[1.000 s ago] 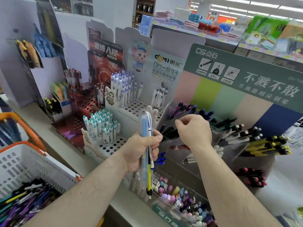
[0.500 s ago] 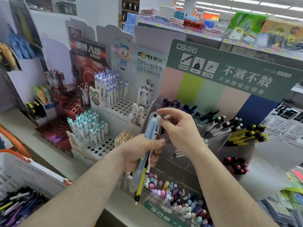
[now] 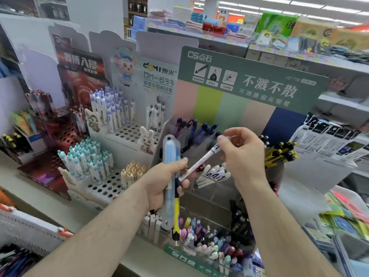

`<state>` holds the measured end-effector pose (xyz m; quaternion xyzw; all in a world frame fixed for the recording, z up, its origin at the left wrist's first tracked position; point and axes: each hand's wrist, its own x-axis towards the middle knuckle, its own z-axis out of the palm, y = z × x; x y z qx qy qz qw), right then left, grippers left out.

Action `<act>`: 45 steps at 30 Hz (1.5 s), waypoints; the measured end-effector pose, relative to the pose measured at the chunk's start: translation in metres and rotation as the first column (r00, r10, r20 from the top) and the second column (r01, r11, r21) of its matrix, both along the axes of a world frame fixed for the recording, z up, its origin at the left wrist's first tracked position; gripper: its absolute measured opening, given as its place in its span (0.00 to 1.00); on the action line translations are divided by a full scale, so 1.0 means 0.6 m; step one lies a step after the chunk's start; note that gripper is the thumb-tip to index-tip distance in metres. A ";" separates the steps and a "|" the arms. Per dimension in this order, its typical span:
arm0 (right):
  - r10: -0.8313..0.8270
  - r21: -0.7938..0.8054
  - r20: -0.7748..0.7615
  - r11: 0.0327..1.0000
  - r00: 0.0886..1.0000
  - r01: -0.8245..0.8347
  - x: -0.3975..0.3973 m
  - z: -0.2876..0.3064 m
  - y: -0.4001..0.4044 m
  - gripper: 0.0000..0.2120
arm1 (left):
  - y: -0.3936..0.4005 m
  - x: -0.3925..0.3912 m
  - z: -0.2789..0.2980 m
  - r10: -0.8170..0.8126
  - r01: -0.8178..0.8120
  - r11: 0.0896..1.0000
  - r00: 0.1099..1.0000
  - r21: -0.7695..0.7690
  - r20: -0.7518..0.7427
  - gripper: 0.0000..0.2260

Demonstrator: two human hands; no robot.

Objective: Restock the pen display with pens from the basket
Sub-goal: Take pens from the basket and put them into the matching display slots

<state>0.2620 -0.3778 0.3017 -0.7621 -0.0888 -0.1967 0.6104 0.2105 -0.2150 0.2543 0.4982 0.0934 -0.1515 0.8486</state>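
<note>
One white pen (image 3: 199,164) now drawn out by right hand (image 3: 242,154); left hand (image 3: 165,181) still grips bundle (image 3: 171,176).

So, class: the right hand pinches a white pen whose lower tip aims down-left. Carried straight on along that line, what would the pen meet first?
Most likely the left hand. The white pen, pinched by the right hand, has its lower tip right beside the left fingers gripping the bundle of pens; depth is unclear, so it might pass just in front.

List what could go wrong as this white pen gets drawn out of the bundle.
1. The left hand grips several pens; pulling the white pen could loosen that grip and drop the yellow pen.
2. The right hand pinches only the pen's top end, so it may slip.
</note>
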 end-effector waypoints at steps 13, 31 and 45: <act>-0.107 0.414 -0.239 0.888 0.965 0.201 -0.025 -0.012 -0.070 0.06 | -0.037 0.033 -0.004 -0.011 0.082 0.813 0.992 -0.576 0.127 0.18; -0.202 -0.332 0.390 0.879 0.898 0.342 0.009 -0.061 -0.042 0.03 | -0.036 0.019 -0.003 0.129 -0.091 0.947 0.986 -0.309 0.103 0.04; -0.001 -0.419 -0.110 0.907 0.994 -0.045 -0.032 -0.044 -0.030 0.05 | -0.024 0.024 0.002 0.298 -0.259 0.853 0.954 -0.454 0.016 0.06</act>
